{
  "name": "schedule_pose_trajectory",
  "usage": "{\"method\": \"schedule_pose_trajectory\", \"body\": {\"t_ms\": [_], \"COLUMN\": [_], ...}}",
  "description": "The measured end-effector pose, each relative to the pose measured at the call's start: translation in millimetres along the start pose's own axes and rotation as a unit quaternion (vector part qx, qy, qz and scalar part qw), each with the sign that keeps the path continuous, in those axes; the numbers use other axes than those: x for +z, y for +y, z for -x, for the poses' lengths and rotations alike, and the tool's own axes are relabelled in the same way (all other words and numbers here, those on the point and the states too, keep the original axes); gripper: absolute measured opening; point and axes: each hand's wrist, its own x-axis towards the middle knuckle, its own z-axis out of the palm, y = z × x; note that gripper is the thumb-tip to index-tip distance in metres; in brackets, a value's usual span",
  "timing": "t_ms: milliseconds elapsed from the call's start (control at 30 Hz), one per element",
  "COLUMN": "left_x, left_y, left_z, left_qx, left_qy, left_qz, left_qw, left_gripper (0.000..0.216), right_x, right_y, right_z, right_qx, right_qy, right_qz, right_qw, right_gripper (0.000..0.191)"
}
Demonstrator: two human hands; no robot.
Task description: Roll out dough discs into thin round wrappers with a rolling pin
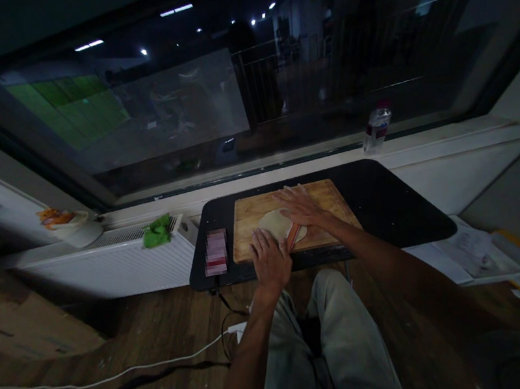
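A flat round of pale dough [271,221] lies on a wooden cutting board [246,213], which rests on a small black table. Across the near right edge of the dough slants an orange-brown rolling pin [293,236], and only its middle shows between my hands. My left hand [271,260] lies at the pin's lower end, palm down, with its fingers stretched over the near edge of the dough. At the upper end is my right hand [304,206], its fingers spread flat toward the far side of the board. Whether my palms press on the pin is hidden.
A blurred-out phone-like item [216,252] lies on the black table [389,200], left of the board. Behind stand a water bottle [376,128] on the windowsill and a green cloth [157,231] on the radiator. A white cable [121,374] crosses the floor.
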Motion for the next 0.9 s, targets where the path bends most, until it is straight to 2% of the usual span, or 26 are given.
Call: {"method": "schedule_pose_trajectory", "body": {"t_ms": [100,300,467,567,700,833,900], "left_x": [1,0,4,3,-6,-16,-20], "left_y": [8,25,45,50,27,-23,-45], "left_z": [6,16,25,26,18,-8,-27], "left_qx": [-0.002,0.024,0.066,0.077,0.075,0.105,0.100], "left_qy": [0.018,-0.025,0.012,-0.005,-0.032,0.004,0.023], "left_qz": [0.021,0.053,0.087,0.072,0.032,0.005,-0.004], "left_qw": [1.000,0.998,0.994,0.994,0.996,0.994,0.995], "left_gripper": [0.071,0.078,0.075,0.072,0.076,0.072,0.066], "right_x": [0,0,-2,-8,-12,-10,-9], "right_y": [5,22,31,21,-3,-18,-20], "right_z": [1,15,27,30,29,27,27], "right_qx": [-0.042,-0.076,-0.075,-0.040,0.042,0.158,0.185], "right_qy": [0.015,0.011,0.002,0.002,0.010,0.012,-0.003], "right_qz": [-0.016,-0.033,-0.031,-0.017,0.011,0.019,0.016], "right_qw": [0.999,0.996,0.997,0.999,0.999,0.987,0.983], "right_gripper": [0.067,0.067,0.072,0.074,0.071,0.067,0.068]}}
